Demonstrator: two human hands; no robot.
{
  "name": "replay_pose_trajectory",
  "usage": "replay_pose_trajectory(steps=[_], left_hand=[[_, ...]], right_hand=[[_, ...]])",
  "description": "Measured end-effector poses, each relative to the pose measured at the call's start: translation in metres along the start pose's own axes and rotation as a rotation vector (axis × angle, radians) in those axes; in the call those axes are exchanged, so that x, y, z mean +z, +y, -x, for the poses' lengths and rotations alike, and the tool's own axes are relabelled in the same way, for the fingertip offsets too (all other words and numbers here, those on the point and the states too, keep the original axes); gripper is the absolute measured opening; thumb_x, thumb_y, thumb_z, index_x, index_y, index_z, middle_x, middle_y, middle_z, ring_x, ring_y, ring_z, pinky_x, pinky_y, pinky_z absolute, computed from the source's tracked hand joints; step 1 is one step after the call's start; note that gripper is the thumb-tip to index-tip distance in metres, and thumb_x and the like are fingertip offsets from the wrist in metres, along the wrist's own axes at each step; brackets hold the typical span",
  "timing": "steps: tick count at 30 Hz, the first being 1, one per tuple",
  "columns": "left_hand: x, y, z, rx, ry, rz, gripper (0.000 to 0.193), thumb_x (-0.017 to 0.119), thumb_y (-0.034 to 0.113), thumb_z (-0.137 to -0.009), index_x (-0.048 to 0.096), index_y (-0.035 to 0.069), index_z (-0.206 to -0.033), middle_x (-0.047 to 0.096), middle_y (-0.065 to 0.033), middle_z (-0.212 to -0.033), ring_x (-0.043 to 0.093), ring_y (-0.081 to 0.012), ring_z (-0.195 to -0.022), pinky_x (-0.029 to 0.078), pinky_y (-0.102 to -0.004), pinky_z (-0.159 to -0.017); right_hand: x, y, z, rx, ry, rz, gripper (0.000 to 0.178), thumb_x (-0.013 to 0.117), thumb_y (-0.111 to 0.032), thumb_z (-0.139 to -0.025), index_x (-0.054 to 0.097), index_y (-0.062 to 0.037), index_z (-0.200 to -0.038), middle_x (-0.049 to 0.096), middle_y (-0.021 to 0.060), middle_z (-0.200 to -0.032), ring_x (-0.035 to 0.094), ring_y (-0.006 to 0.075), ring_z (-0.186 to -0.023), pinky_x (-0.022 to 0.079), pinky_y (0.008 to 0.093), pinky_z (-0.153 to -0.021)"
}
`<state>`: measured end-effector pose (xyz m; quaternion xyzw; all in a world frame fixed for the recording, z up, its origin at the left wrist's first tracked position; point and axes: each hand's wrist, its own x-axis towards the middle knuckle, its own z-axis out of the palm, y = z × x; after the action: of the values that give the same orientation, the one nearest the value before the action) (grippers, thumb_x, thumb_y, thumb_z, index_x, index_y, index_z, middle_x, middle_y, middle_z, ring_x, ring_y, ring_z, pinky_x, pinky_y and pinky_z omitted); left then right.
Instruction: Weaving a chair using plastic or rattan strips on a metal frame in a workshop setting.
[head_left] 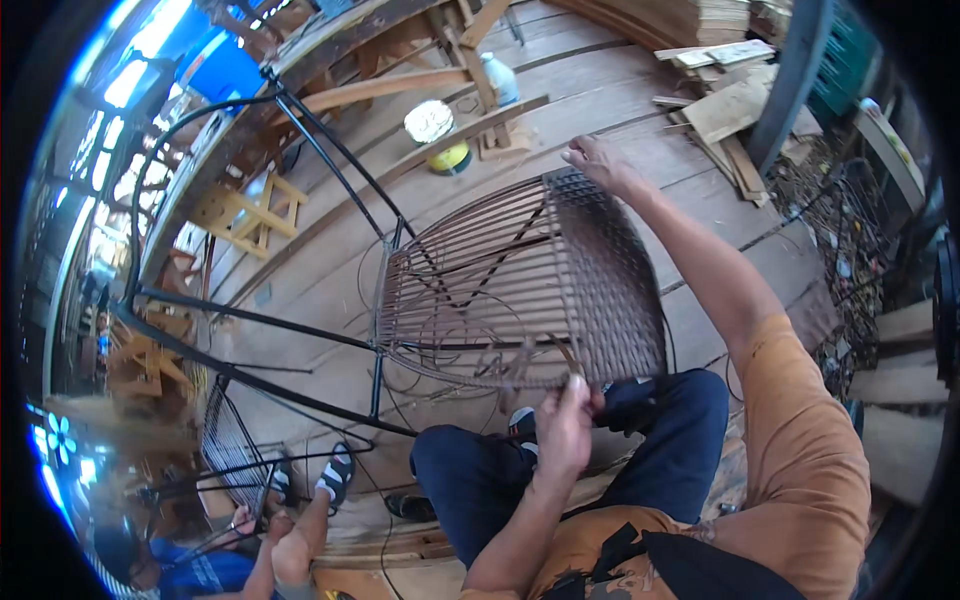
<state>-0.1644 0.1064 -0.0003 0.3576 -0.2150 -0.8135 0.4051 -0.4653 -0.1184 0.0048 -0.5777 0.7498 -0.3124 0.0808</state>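
Pinching a thin brown wicker strand (566, 357) between thumb and fingertips, my left hand (563, 428) sits at the near edge of the woven seat panel (520, 290), just above my knees in dark blue trousers (560, 465). My right hand (597, 160) reaches out to the far corner of the same panel, its fingers curled over the edge there and pressed onto the weave (whether they also hold a strand, I cannot tell). The panel lies tilted in front of me, fixed on a black metal chair frame (300, 340) that stretches away to my left; its right part is tightly woven, while the rest shows only long parallel strands with loose loops of cane hanging beneath. Under it all runs a plank wooden floor (620, 90). Well beyond the panel stand a round white and yellow container (437, 133) and a white plastic bottle (503, 78), near a slanted timber beam (440, 140). At the lower left another person's sandalled foot (335, 476) rests beside a second wire frame (232, 440).
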Motion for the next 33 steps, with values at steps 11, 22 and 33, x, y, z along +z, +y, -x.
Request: replay_pose_trajectory(steps=[11,22,33], left_hand=[[-0.020,-0.012,0.018,-0.134,-0.016,-0.017,0.014,0.057,0.016,-0.089,0.063,0.003,-0.091,0.062,-0.0005,-0.087,0.056,-0.0088,-0.077,0.046,-0.0232,-0.071],[-0.020,-0.004,0.023,-0.124,0.017,-0.202,0.018,0.055,0.022,-0.089,0.060,0.007,-0.080,0.052,0.0053,-0.071,0.042,-0.0041,-0.065,0.034,-0.0205,-0.059],[-0.062,0.034,-0.012,-0.028,-0.102,-0.497,0.023,0.060,0.028,-0.081,0.059,0.007,-0.073,0.053,0.0031,-0.063,0.042,-0.0057,-0.053,0.032,-0.0228,-0.049]], right_hand=[[0.037,0.024,-0.028,0.019,-0.400,0.267,0.075,0.038,-0.063,-0.084,0.059,0.0048,-0.108,0.055,0.0285,-0.113,0.054,0.0380,-0.107,0.040,0.0431,-0.093],[-0.042,0.158,0.065,-0.154,-0.388,0.496,0.024,0.038,-0.019,-0.093,0.054,-0.0052,-0.105,0.056,0.0203,-0.073,0.057,0.0346,-0.070,0.042,0.0430,-0.062],[-0.090,0.180,0.230,-0.048,-0.172,0.244,0.052,0.042,-0.042,-0.092,0.058,0.0061,-0.083,0.055,0.0269,-0.071,0.053,0.0402,-0.063,0.039,0.0473,-0.059]])
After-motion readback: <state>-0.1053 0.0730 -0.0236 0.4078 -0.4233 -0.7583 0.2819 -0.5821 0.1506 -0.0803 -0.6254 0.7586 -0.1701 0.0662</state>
